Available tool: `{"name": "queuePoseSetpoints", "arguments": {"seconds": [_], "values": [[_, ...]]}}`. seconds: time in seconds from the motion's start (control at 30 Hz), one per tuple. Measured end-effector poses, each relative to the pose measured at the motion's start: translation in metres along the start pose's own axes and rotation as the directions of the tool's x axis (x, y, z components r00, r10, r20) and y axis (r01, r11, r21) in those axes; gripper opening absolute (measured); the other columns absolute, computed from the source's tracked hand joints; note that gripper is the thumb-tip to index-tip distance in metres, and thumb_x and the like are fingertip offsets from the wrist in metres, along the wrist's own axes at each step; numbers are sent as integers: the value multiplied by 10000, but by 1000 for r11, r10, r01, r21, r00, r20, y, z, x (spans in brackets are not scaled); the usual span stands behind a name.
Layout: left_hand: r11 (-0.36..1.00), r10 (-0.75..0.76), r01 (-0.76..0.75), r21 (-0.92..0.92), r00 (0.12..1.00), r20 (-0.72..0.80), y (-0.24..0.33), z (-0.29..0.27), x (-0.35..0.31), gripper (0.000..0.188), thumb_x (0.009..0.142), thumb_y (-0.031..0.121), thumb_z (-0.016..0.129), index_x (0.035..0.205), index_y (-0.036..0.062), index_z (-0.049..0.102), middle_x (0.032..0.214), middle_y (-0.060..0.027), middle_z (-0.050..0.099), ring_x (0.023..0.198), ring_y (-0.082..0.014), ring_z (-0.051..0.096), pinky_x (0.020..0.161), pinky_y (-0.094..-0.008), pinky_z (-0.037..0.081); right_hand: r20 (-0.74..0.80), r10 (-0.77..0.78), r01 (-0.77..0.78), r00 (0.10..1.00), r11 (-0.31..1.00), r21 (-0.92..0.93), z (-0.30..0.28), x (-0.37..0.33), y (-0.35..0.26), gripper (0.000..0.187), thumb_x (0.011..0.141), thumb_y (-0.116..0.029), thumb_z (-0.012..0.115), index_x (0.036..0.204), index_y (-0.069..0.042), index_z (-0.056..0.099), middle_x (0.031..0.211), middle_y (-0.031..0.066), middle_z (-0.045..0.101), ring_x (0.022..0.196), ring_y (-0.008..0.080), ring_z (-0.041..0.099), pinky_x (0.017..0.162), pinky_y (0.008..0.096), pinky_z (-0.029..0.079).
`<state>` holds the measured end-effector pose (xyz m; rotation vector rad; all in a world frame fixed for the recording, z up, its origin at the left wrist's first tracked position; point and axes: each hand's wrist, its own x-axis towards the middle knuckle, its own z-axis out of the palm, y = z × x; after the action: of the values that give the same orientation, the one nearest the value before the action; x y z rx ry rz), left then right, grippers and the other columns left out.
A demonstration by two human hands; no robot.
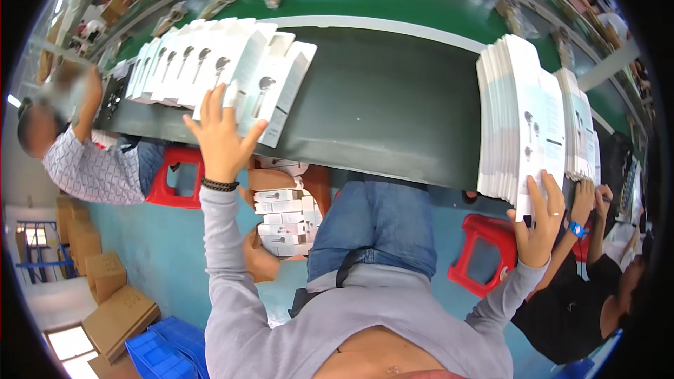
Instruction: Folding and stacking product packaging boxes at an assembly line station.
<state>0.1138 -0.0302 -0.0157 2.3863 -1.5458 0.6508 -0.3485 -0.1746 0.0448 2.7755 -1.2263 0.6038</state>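
The person's left forearm reaches up, its hand [223, 136] splayed with thumb wide, clasping nothing, against a row of white boxes [242, 52] standing at the left of the dark, smooth table [393, 105]. The right arm bends outward; its hand [537, 228] reaches the near end of a stack of flattened cartons [500, 126] at the table's right, though whether it grips them cannot be told. The boxes are thin printed card, tall and open-topped; the cartons form tight, layered edges. Soft grey sleeves [223, 238] cover both forearms.
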Motion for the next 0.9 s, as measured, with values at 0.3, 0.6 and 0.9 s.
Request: {"name": "queuePoseSetpoints", "arguments": {"seconds": [0.3,0.6,0.9], "values": [[954,111,-178,-241,958,-265,49,-25,-1,863,617,530,729,1292,104,402,1392,-186,256,1307,-437,152,959,-675,93,-823,77,142,562,972,187,13,5,-5,487,922,-322,439,917,146,573,868,218,610,752,299,589,673,384,475],[691,617,-514,-509,785,45,148,-60,-19,828,462,352,805,1209,402,450,1362,-179,288,1296,-417,205,944,-716,69,370,57,-368,927,-33,929,33,28,-91,301,936,-180,446,1060,54,589,922,73,633,834,118,576,714,251,464],[471,684,-432,-769,729,9,140,-51,-28,791,480,212,823,1169,38,474,989,-167,591,851,-343,597,767,-356,491,309,-225,-160,924,507,847,71,22,-69,289,901,-235,493,1026,-3,611,850,160,648,756,240,643,673,303,492]]}}
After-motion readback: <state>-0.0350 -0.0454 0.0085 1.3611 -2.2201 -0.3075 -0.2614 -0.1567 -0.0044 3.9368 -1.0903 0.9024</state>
